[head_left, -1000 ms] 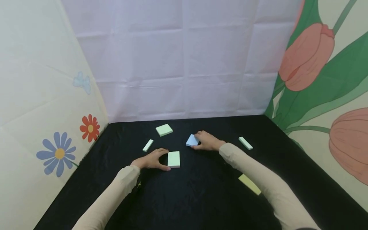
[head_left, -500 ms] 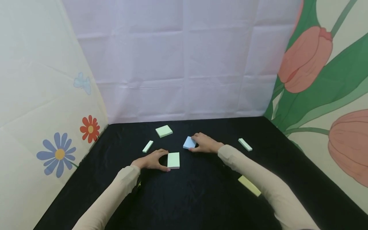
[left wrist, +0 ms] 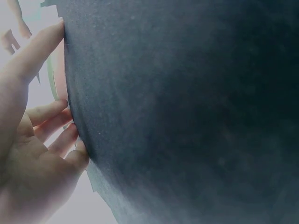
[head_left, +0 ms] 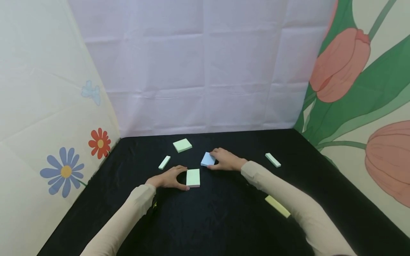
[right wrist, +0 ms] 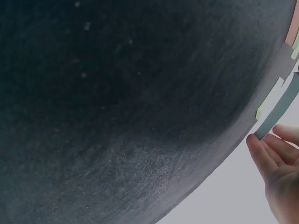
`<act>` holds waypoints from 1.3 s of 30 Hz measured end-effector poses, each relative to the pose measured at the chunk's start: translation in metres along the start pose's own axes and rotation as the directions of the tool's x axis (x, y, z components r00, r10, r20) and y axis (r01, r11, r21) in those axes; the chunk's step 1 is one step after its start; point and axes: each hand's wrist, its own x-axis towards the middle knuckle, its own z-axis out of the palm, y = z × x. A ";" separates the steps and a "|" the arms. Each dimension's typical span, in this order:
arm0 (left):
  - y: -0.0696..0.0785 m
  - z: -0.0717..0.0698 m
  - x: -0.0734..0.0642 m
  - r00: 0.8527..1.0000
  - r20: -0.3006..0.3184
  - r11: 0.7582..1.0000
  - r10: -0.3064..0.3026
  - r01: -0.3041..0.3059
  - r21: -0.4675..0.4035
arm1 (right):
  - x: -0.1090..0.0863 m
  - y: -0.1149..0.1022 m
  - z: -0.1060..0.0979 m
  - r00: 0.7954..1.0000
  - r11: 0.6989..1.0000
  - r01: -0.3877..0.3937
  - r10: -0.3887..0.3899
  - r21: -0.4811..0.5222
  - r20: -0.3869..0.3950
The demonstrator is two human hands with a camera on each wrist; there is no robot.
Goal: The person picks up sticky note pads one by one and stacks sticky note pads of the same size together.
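In the head view my left hand (head_left: 170, 177) holds a pale green sticky note pad (head_left: 193, 177) at its left side, thumb at the near corner and fingers at the far one. In the left wrist view a pink and a green layer show between thumb and fingers (left wrist: 50, 111). Farther back and to the right, my right hand (head_left: 226, 159) pinches a light blue sticky note pad (head_left: 207, 159) by its right side. The right wrist view shows the thumb (right wrist: 259, 156) at the end of this pad (right wrist: 280, 109), which looks grey-blue there.
Another pale green square pad (head_left: 182, 145) lies at the back on the black cloth (head_left: 205, 220). Narrow pale green pads lie at left (head_left: 164, 162) and right (head_left: 273, 160). A yellow pad (head_left: 278, 206) is partly under the right sleeve; a yellow bit (head_left: 155, 205) shows beside the left sleeve.
My right hand has slid the blue pad to the left and slightly nearer, towards the green pad. The left hand and its pad have stayed in place.
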 end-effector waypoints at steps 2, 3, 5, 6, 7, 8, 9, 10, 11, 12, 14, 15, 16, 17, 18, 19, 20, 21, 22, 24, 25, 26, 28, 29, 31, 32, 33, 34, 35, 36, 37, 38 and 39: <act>0.000 -0.001 0.000 1.000 -0.001 1.000 0.005 -0.005 -0.005 | 0.001 0.000 0.000 1.000 1.000 -0.003 0.003 -0.001 0.002; 0.000 -0.001 0.000 1.000 -0.001 1.000 0.005 -0.005 -0.004 | 0.002 0.000 0.000 1.000 1.000 -0.003 0.003 -0.003 0.003; 0.001 -0.002 0.000 1.000 0.000 1.000 0.004 -0.004 -0.001 | 0.002 0.000 0.000 1.000 1.000 0.001 -0.001 -0.004 0.003; 0.001 -0.002 0.000 1.000 0.001 1.000 0.002 -0.002 0.003 | 0.002 -0.001 0.000 1.000 1.000 0.004 -0.004 -0.005 0.002; 0.001 -0.003 0.000 1.000 0.001 1.000 0.002 -0.002 0.004 | 0.002 -0.001 -0.001 1.000 1.000 0.008 -0.008 -0.007 0.001; 0.001 -0.003 0.000 1.000 0.001 1.000 0.003 -0.003 0.007 | 0.001 -0.002 -0.001 1.000 1.000 0.017 -0.017 -0.007 -0.002; 0.001 -0.003 0.000 1.000 0.000 1.000 0.003 -0.003 0.007 | 0.001 -0.003 -0.001 1.000 1.000 0.023 -0.023 -0.011 -0.003; 0.001 -0.004 0.000 1.000 -0.001 1.000 0.005 -0.005 0.005 | 0.000 -0.003 -0.001 1.000 0.999 0.029 -0.029 -0.013 -0.005; 0.001 -0.004 0.000 1.000 0.000 1.000 0.005 -0.005 0.004 | -0.001 -0.005 -0.001 0.999 0.999 0.038 -0.038 -0.010 -0.008; 0.001 -0.004 -0.001 1.000 0.001 1.000 0.005 -0.005 -0.001 | -0.002 -0.006 -0.001 0.999 0.999 0.046 -0.046 -0.012 -0.010; 0.001 -0.004 -0.001 1.000 -0.002 1.000 0.010 -0.010 -0.008 | -0.003 -0.008 -0.001 0.998 0.998 0.054 -0.054 -0.010 -0.007; 0.001 -0.003 0.000 1.000 -0.002 1.000 0.010 -0.010 -0.009 | -0.003 -0.009 -0.002 0.999 0.998 0.054 -0.054 -0.011 -0.001; 0.001 -0.003 0.000 1.000 0.000 1.000 0.008 -0.008 -0.009 | -0.004 -0.011 -0.002 0.999 0.999 0.053 -0.053 -0.008 0.002; 0.001 -0.002 0.000 1.000 0.001 1.000 0.005 -0.005 -0.009 | -0.004 -0.012 -0.002 0.999 0.999 0.051 -0.051 -0.006 0.008; 0.000 -0.002 0.000 1.000 0.001 1.000 0.002 -0.002 -0.010 | -0.004 -0.013 -0.003 0.999 0.999 0.047 -0.046 -0.008 0.014; 0.000 -0.001 0.001 1.000 0.000 1.000 0.001 -0.001 -0.010 | -0.004 -0.014 -0.003 0.999 0.999 0.042 -0.042 -0.009 0.020; -0.001 -0.001 0.001 1.000 0.000 1.000 0.000 0.000 -0.012 | -0.004 -0.015 -0.003 0.999 0.999 0.040 -0.040 -0.011 0.025; -0.001 0.000 0.001 1.000 -0.001 1.000 0.000 0.000 -0.013 | -0.004 -0.017 -0.002 0.999 0.999 0.039 -0.038 -0.010 0.027; -0.002 0.000 0.001 1.000 -0.001 1.000 0.002 -0.002 -0.017 | -0.004 -0.018 -0.002 0.999 0.999 0.038 -0.038 -0.007 0.030; -0.003 0.001 0.002 1.000 0.002 1.000 0.007 -0.007 -0.021 | -0.003 -0.020 0.000 0.998 0.999 0.043 -0.042 -0.009 0.038; -0.003 0.002 0.002 1.000 0.002 1.000 0.011 -0.011 -0.023 | -0.003 -0.021 0.001 0.998 0.999 0.048 -0.047 -0.013 0.043; -0.003 0.002 0.002 1.000 0.003 1.000 0.010 -0.010 -0.024 | -0.003 -0.022 0.002 0.997 0.998 0.054 -0.053 -0.017 0.047; -0.003 0.002 0.001 1.000 0.007 1.000 0.003 -0.003 -0.026 | -0.003 -0.025 0.003 0.997 0.997 0.070 -0.069 -0.023 0.048; -0.002 0.002 0.001 1.000 0.009 1.000 -0.003 0.004 -0.028 | -0.003 -0.027 0.004 0.996 0.997 0.078 -0.077 -0.027 0.046; -0.002 0.002 0.001 1.000 0.008 0.999 -0.011 0.011 -0.034 | -0.002 -0.030 0.004 0.995 0.995 0.094 -0.092 -0.030 0.043; -0.001 0.002 0.001 1.000 0.010 0.999 -0.016 0.016 -0.036 | -0.002 -0.032 0.004 0.994 0.994 0.101 -0.100 -0.030 0.042; -0.001 0.002 0.001 1.000 0.009 0.999 -0.016 0.017 -0.037 | -0.001 -0.033 0.003 0.994 0.994 0.107 -0.105 -0.027 0.041; -0.001 0.002 0.001 1.000 0.008 0.999 -0.015 0.016 -0.039 | -0.001 -0.034 0.003 0.993 0.993 0.112 -0.111 -0.030 0.044; -0.001 0.002 0.001 1.000 0.007 0.999 -0.015 0.016 -0.040 | 0.000 -0.036 0.003 0.992 0.993 0.116 -0.115 -0.029 0.046; -0.001 0.002 0.001 1.000 0.006 0.999 -0.013 0.014 -0.039 | 0.000 -0.037 0.003 0.992 0.993 0.119 -0.117 -0.029 0.049; -0.001 0.002 0.001 1.000 0.006 0.999 -0.011 0.012 -0.039 | 0.000 -0.038 0.002 0.991 0.992 0.123 -0.121 -0.031 0.051; -0.001 0.002 0.002 1.000 0.005 0.999 -0.010 0.010 -0.038 | 0.000 -0.039 0.002 0.991 0.991 0.127 -0.125 -0.030 0.052; -0.002 0.002 0.002 1.000 0.004 0.999 -0.007 0.007 -0.036 | 0.000 -0.040 0.002 0.990 0.991 0.130 -0.129 -0.027 0.052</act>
